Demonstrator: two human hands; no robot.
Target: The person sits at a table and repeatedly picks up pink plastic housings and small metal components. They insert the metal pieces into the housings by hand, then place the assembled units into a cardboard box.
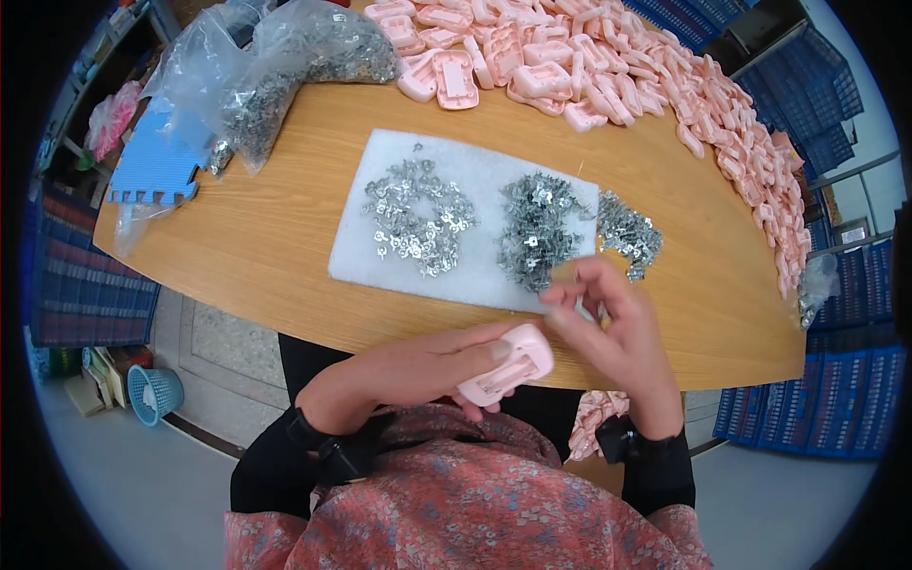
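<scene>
Clearly, the left hand [463, 365] grips a pale-pink, rounded-rectangular plastic casing [514, 367], recessed face up, long axis slanting away rightward, its left edge partly thumb-covered. Just beyond the curled right hand [611, 328] lie heaped silvery metal pieces [540, 226]; blur hides whether it pinches anything.

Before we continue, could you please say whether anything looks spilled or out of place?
A heap of metal pieces lies on the table right of the white mat, possibly spilled: two similar piles are on the mat.
</scene>
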